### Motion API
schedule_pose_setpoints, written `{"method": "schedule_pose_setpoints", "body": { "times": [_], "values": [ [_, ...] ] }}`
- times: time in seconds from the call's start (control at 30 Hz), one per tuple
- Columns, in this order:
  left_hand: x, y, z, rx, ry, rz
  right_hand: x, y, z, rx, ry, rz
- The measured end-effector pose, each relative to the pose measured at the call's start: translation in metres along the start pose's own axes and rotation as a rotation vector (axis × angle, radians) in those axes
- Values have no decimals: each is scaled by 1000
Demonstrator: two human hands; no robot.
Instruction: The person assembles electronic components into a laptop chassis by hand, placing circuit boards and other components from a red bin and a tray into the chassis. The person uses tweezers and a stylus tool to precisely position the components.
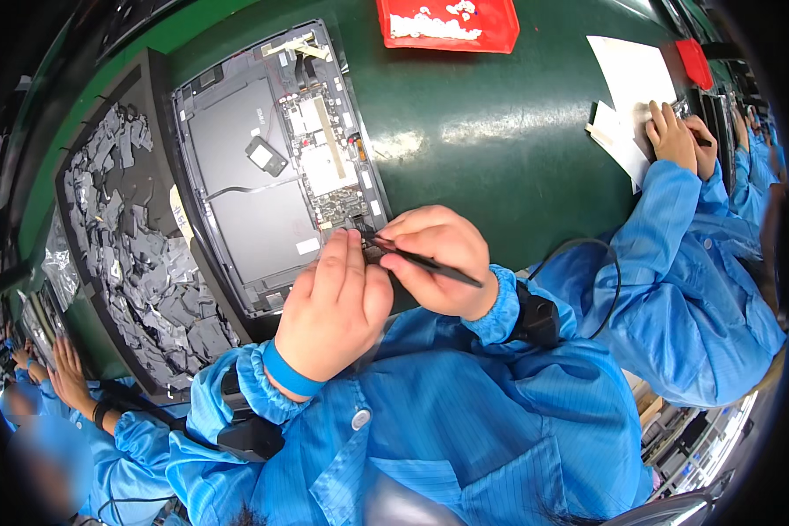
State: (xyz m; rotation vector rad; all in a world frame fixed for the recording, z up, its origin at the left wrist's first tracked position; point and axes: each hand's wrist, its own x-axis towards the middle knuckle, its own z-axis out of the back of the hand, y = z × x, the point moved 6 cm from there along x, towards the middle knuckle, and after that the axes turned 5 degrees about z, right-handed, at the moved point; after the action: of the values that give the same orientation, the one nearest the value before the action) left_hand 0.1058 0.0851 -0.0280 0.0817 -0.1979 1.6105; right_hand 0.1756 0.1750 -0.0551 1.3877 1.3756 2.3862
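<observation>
An opened laptop chassis [272, 167] lies in front of me, its circuit board [329, 167] showing along the right side. My left hand [333, 294] rests at its near edge; two fingers stretch out side by side, tips on the board's near end. Its thumb tip is hidden. My right hand [443, 259] grips black tweezers [438, 267], which slant down to the left. Their points reach the board beside my left fingertips. What lies right under the points is too small to make out. A small black rectangular piece with a pale label [266, 156] sits on the chassis.
Left of the laptop stands a black tray [162, 114] heaped with dark grey cut pieces [140, 237]. A red bin [500, 26] with small white parts sits at the far side of the green table [465, 175]. Co-workers' hands [675, 140] work at right, beside white sheets [631, 74], and at left.
</observation>
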Motion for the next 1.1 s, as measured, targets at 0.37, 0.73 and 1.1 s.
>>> {"method": "schedule_pose_setpoints", "body": {
  "times": [0.37,0.73,1.1],
  "values": [
    [-8,11,30,-177,71,74,4,5,3,-14,-39,41],
    [-61,181,92,-131,-360,788,8,14,-3,-127,63,94],
    [10,256,18,183,-128,383,11,12,1,-67,36,19]
  ]
}}
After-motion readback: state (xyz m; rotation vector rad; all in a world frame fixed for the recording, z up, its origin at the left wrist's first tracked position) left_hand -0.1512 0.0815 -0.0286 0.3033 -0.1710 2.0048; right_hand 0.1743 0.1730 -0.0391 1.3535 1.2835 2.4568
